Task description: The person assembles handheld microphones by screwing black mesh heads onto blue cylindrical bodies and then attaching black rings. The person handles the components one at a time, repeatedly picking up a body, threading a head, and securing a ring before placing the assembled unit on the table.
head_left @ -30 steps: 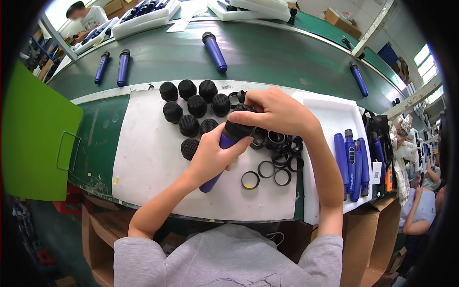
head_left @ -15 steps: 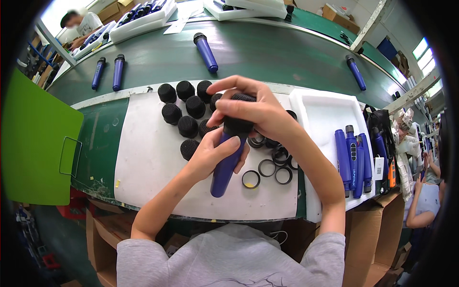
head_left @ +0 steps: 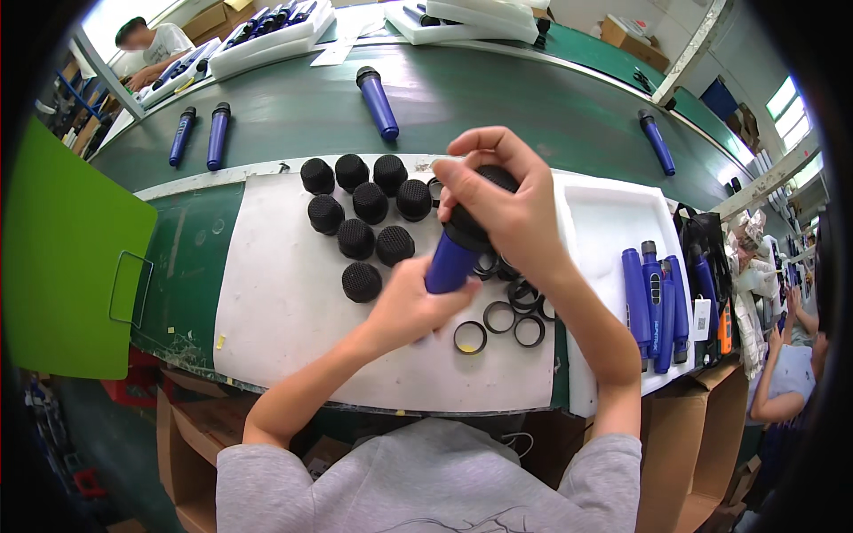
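Observation:
A blue microphone (head_left: 451,263) with a black mesh head is held tilted between my hands, above the white work sheet. My left hand (head_left: 413,298) is wrapped round its blue body, somewhat smeared by motion. Around the black head curl the fingers of my right hand (head_left: 508,200), thumb across the top. Left of the microphone stand several loose black mesh heads (head_left: 370,202). Near its lower right lie several black rings (head_left: 498,317), some partly hidden by my right hand and forearm.
A white foam tray (head_left: 609,200) at the right holds several blue microphone bodies (head_left: 656,306). More microphones, such as this one (head_left: 378,104), lie on the green conveyor (head_left: 284,107) beyond. A bright green panel (head_left: 75,258) stands at the left. Other people sit at the far left and far right.
Both hands have shifted slightly right with the microphone. My left hand has turned on the body, and my right hand has moved over the head, uncovering more loose mesh heads.

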{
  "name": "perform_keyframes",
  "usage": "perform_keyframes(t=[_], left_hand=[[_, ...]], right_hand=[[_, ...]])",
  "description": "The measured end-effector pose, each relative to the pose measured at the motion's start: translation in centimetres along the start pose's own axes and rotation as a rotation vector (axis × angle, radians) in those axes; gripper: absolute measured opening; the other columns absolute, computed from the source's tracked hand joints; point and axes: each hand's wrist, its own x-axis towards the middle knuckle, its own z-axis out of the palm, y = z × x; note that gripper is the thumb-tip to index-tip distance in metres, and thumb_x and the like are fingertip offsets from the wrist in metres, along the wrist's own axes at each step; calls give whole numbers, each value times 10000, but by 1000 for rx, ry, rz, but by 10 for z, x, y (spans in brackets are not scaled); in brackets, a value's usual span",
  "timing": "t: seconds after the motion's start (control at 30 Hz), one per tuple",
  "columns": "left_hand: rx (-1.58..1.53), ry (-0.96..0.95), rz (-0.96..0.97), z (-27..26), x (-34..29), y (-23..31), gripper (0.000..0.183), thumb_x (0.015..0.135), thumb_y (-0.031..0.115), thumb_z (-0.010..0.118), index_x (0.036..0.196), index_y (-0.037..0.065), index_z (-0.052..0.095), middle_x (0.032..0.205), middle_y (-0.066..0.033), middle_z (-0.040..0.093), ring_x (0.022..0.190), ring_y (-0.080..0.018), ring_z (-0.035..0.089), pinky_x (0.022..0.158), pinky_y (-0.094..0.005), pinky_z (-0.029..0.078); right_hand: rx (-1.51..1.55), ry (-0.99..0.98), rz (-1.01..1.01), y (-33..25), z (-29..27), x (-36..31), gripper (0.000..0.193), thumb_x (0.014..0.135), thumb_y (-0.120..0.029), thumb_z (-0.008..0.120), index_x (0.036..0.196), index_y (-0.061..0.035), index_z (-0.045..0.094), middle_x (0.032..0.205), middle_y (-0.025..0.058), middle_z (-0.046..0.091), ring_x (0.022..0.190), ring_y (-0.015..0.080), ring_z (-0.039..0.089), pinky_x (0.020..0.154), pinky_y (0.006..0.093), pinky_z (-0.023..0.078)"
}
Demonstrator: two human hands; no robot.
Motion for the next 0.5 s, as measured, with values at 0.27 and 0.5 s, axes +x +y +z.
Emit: perform_keyframes(t=[0.27,0.5], left_hand=[[-112,-41,-29,2,2,0,211,916,149,681,800,45,540,570,-2,543,446,-85,516,450,-261,413],[-88,40,-31,5,3,-2,211,924,148,684,822,47,529,583,3,541,449,-77,508,455,-254,415]], right_hand=[[31,-72,147,-2,-5,5,247,910,-162,706,1035,37,629,783,90,670,706,162,694,673,288,560],[81,-51,182,4,-6,6,242,907,-133,690,1044,57,630,800,103,668,704,168,695,669,303,571]])
